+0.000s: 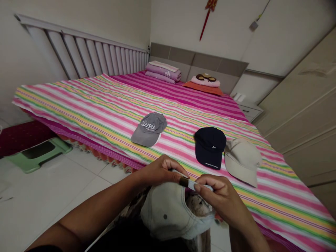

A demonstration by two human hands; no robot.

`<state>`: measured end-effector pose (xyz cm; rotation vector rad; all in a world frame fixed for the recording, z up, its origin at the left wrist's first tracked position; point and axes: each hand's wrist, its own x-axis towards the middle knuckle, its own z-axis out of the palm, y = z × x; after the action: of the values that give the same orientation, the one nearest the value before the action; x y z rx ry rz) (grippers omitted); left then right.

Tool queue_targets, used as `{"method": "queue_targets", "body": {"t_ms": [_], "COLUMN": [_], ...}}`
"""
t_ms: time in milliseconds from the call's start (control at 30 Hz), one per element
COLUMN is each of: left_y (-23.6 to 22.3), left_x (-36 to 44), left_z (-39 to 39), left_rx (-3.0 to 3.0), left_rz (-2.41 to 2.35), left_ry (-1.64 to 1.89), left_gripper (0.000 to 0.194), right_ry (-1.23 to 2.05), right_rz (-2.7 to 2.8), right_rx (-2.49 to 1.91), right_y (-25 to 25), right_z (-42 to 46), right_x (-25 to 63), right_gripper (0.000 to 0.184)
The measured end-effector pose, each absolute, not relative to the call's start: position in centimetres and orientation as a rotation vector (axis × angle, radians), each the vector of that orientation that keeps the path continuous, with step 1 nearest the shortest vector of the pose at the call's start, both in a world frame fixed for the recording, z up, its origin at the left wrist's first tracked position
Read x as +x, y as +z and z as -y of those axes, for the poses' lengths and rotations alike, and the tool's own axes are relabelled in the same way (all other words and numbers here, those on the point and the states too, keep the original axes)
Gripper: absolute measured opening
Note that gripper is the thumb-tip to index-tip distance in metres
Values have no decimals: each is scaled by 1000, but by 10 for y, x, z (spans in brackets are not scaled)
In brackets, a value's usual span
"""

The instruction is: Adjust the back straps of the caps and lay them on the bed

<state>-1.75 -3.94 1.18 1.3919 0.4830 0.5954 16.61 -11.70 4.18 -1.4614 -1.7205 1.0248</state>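
Note:
A pale, washed-out baseball cap [168,210] hangs between my hands at the bed's near edge, its back opening towards me. My left hand [168,169] pinches the cap's back strap beside a dark brown buckle [184,181]. On the other side of the buckle, my right hand [217,190] grips the light strap between thumb and fingers. Beyond them on the bed lie a grey cap [151,127] with white lettering, a navy cap [210,145], and a beige cap [243,157] touching or nearly touching the navy one. The held cap's brim is out of sight.
A striped sheet [91,105] covers the bed. Folded purple bedding [162,71] and an orange pillow [202,87] lie by the headboard [220,63]. A green stool [39,154] stands on the tiled floor at left; a wardrobe [301,105] rises at right.

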Motion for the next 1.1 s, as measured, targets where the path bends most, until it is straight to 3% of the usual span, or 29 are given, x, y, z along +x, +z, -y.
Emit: {"method": "queue_targets", "body": {"t_ms": [700, 1100], "left_y": [16, 6], "left_x": [-18, -12], "left_z": [39, 45], "left_rx": [1681, 1352], "left_rz": [-471, -416], "left_ry": [622, 754], "left_gripper": [21, 17], "right_ry": [1105, 1169], "right_rz": [1602, 1383], "right_rx": [-1383, -1362], "right_y": [40, 26], "right_z": [114, 114], "right_x": [162, 159], "right_gripper": [18, 20]}}
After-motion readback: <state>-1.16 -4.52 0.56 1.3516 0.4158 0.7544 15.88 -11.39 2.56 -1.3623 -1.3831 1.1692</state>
